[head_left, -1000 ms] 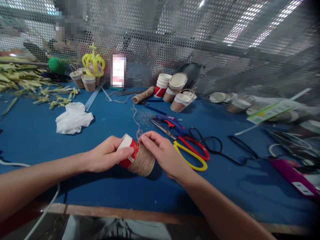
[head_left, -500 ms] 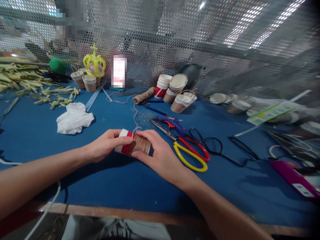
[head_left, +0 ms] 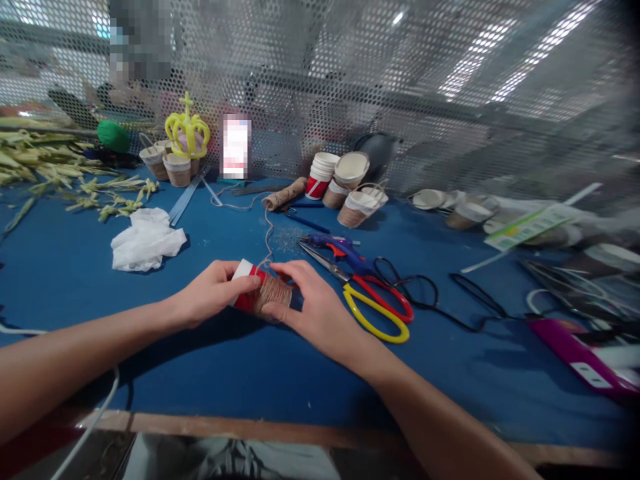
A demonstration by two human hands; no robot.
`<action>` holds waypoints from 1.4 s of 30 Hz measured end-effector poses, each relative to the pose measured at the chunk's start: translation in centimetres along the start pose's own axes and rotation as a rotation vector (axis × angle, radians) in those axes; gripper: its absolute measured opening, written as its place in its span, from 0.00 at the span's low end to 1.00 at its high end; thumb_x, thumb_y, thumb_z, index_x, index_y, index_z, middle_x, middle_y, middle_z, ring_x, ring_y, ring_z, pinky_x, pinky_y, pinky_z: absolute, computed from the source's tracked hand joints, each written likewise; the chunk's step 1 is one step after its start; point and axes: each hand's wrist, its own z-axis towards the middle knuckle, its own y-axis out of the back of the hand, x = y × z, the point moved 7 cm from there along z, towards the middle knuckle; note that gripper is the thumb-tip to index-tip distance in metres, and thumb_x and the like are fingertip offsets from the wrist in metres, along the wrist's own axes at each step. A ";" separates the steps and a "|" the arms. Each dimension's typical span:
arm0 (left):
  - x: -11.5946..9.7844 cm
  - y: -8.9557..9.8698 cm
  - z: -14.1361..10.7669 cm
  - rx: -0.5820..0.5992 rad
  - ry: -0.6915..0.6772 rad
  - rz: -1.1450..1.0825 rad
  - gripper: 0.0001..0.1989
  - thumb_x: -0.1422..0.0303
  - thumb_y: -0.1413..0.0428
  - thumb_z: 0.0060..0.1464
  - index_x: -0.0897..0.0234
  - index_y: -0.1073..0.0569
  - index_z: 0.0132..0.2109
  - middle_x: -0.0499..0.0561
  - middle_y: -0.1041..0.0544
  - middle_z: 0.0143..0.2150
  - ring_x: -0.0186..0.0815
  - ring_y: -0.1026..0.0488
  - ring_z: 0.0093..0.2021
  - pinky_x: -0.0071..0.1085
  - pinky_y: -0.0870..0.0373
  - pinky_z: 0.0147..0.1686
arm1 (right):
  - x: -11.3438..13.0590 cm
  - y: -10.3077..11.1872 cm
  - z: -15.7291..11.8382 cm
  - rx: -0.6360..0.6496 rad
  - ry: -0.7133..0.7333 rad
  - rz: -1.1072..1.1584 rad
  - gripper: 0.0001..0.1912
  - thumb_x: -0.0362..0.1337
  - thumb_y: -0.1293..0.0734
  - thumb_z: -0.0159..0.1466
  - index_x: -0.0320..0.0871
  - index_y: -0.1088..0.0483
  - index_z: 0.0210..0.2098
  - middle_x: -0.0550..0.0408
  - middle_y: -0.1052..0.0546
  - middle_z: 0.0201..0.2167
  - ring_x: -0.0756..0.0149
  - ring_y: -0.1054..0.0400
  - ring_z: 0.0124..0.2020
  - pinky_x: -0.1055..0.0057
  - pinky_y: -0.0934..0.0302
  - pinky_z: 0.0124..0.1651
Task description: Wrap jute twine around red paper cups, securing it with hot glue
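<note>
Between my hands lies a red-and-white paper cup (head_left: 245,301) on its side, with brown twine (head_left: 274,293) wound round the part toward my right. My left hand (head_left: 213,293) is closed on the cup's red and white end, thumb on top. My right hand (head_left: 313,310) grips the twine-wrapped end between thumb and fingers. From the cup the twine runs away to a brown cardboard tube (head_left: 285,195) lying farther back. Just right of my right hand are scissors (head_left: 377,313) with one red and one yellow handle, and a blue glue gun (head_left: 340,248).
White crumpled cloth (head_left: 147,240) lies left. Behind stand small twine-wrapped cups (head_left: 353,208), a stack of paper cups (head_left: 320,175), a yellow crown (head_left: 187,133) and a lit phone (head_left: 235,147). A purple power strip (head_left: 575,357) and black cables sit right. Perforated metal (head_left: 300,87) closes the back.
The cup has turned slightly in my hands, and its twine-wrapped side shows a little differently. Both hands keep their hold. The whole view has shifted a little.
</note>
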 end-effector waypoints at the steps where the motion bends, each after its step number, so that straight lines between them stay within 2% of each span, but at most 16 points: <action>1: -0.1 0.0 0.0 0.009 -0.006 0.017 0.12 0.64 0.47 0.48 0.70 0.29 0.34 0.47 0.28 0.26 0.28 0.36 0.25 0.24 0.42 0.27 | -0.3 0.8 0.2 -0.040 -0.028 0.005 0.22 0.46 0.36 0.55 0.40 0.37 0.44 0.48 0.32 0.41 0.62 0.37 0.43 0.63 0.41 0.46; 4: -0.7 -0.1 -0.2 0.055 -0.025 0.058 0.13 0.63 0.48 0.49 0.70 0.29 0.36 0.49 0.26 0.32 0.30 0.33 0.30 0.25 0.39 0.33 | -1.6 4.6 0.7 -0.226 -0.148 0.024 0.15 0.44 0.40 0.59 0.40 0.35 0.40 0.49 0.29 0.37 0.65 0.34 0.37 0.66 0.38 0.40; 6: -1.1 -0.1 -0.3 0.072 -0.042 0.123 0.14 0.62 0.49 0.50 0.70 0.29 0.37 0.50 0.25 0.33 0.31 0.32 0.32 0.26 0.38 0.34 | -3.1 7.3 1.0 -0.335 -0.250 -0.047 0.15 0.42 0.42 0.60 0.39 0.36 0.41 0.48 0.28 0.37 0.65 0.32 0.36 0.67 0.38 0.38; 8: -1.5 0.0 -0.3 0.073 -0.071 0.194 0.14 0.61 0.49 0.50 0.70 0.29 0.36 0.51 0.25 0.33 0.33 0.32 0.32 0.27 0.38 0.34 | -5.1 9.4 1.4 -0.330 -0.400 -0.298 0.15 0.41 0.42 0.60 0.37 0.35 0.42 0.46 0.28 0.40 0.63 0.33 0.39 0.67 0.40 0.41; 9: -1.6 0.1 -0.3 0.070 -0.085 0.222 0.15 0.61 0.49 0.50 0.70 0.29 0.36 0.51 0.25 0.33 0.33 0.32 0.33 0.27 0.38 0.35 | -6.4 9.8 1.5 -0.256 -0.506 -0.441 0.15 0.40 0.42 0.60 0.38 0.35 0.42 0.45 0.29 0.41 0.61 0.34 0.41 0.66 0.41 0.42; 11: -1.7 0.1 -0.2 0.070 -0.100 0.253 0.15 0.61 0.50 0.49 0.69 0.29 0.36 0.51 0.25 0.33 0.34 0.31 0.33 0.27 0.37 0.35 | -8.9 10.2 1.8 -0.161 -0.598 -0.490 0.12 0.38 0.38 0.56 0.36 0.31 0.34 0.41 0.27 0.35 0.55 0.34 0.39 0.63 0.43 0.41; 14: -1.5 0.0 -0.1 0.080 -0.091 0.252 0.14 0.61 0.50 0.49 0.69 0.28 0.35 0.51 0.25 0.33 0.35 0.31 0.33 0.28 0.37 0.35 | -12.1 9.4 2.1 -0.035 -0.689 -0.466 0.06 0.33 0.34 0.49 0.39 0.32 0.18 0.47 0.28 0.20 0.56 0.32 0.29 0.66 0.43 0.32; 18: -1.2 -0.1 0.2 0.091 -0.081 0.217 0.14 0.62 0.50 0.49 0.69 0.29 0.36 0.52 0.24 0.35 0.36 0.30 0.35 0.29 0.37 0.36 | -13.9 8.4 2.0 -0.010 -0.735 -0.371 0.09 0.30 0.34 0.45 0.41 0.37 0.13 0.56 0.34 0.12 0.63 0.35 0.22 0.70 0.45 0.26; 21: -1.2 0.0 0.2 0.092 -0.077 0.230 0.14 0.62 0.50 0.49 0.69 0.29 0.36 0.52 0.24 0.35 0.36 0.31 0.35 0.28 0.37 0.36 | -13.4 8.5 1.7 -0.067 -0.726 -0.251 0.05 0.30 0.35 0.46 0.40 0.36 0.16 0.55 0.33 0.13 0.64 0.36 0.20 0.70 0.44 0.24; 23: -1.2 0.1 0.2 0.083 -0.070 0.232 0.14 0.62 0.50 0.49 0.70 0.29 0.36 0.52 0.25 0.35 0.35 0.31 0.34 0.28 0.37 0.36 | -12.3 9.1 1.5 -0.132 -0.701 -0.146 0.02 0.30 0.36 0.48 0.39 0.34 0.24 0.52 0.29 0.19 0.66 0.35 0.21 0.70 0.42 0.25; 26: -1.3 0.2 0.2 0.083 -0.070 0.220 0.13 0.62 0.50 0.49 0.69 0.29 0.36 0.51 0.25 0.34 0.34 0.31 0.33 0.26 0.37 0.35 | -9.7 9.9 0.9 -0.214 -0.641 0.031 0.08 0.33 0.37 0.53 0.40 0.36 0.33 0.50 0.27 0.29 0.69 0.33 0.25 0.72 0.38 0.28; 29: -1.5 0.2 0.2 0.075 -0.064 0.212 0.13 0.62 0.49 0.49 0.69 0.29 0.34 0.49 0.25 0.31 0.33 0.31 0.31 0.26 0.37 0.32 | -7.2 9.0 0.2 -0.164 -0.619 0.408 0.07 0.39 0.35 0.52 0.41 0.35 0.26 0.53 0.28 0.22 0.71 0.35 0.19 0.74 0.38 0.22; 31: -1.6 0.4 0.2 0.054 -0.047 0.209 0.12 0.63 0.49 0.48 0.69 0.29 0.33 0.49 0.25 0.30 0.32 0.31 0.29 0.25 0.37 0.30 | -5.4 8.0 -0.1 -0.093 -0.552 0.485 0.10 0.40 0.34 0.51 0.40 0.35 0.22 0.56 0.29 0.18 0.74 0.38 0.16 0.76 0.42 0.18; 36: -1.3 0.7 0.5 0.015 -0.001 0.131 0.12 0.63 0.49 0.47 0.69 0.29 0.30 0.48 0.26 0.27 0.31 0.33 0.25 0.24 0.39 0.26 | -2.3 5.4 -1.2 0.068 -0.404 0.343 0.11 0.42 0.36 0.55 0.39 0.31 0.29 0.60 0.32 0.13 0.75 0.41 0.12 0.78 0.46 0.15; 39: -1.1 0.9 0.6 0.007 0.008 0.096 0.10 0.65 0.49 0.47 0.69 0.29 0.29 0.47 0.27 0.26 0.29 0.33 0.25 0.24 0.40 0.26 | -1.9 4.4 -2.0 0.124 -0.405 0.218 0.11 0.42 0.36 0.55 0.41 0.33 0.24 0.61 0.34 0.11 0.74 0.41 0.11 0.76 0.43 0.15; 42: -1.1 0.9 0.7 -0.001 0.014 0.117 0.11 0.64 0.50 0.46 0.69 0.29 0.27 0.46 0.28 0.24 0.28 0.36 0.23 0.23 0.43 0.24 | -1.7 4.2 -2.4 0.106 -0.398 0.093 0.13 0.43 0.36 0.54 0.44 0.37 0.17 0.61 0.35 0.10 0.72 0.40 0.11 0.75 0.43 0.15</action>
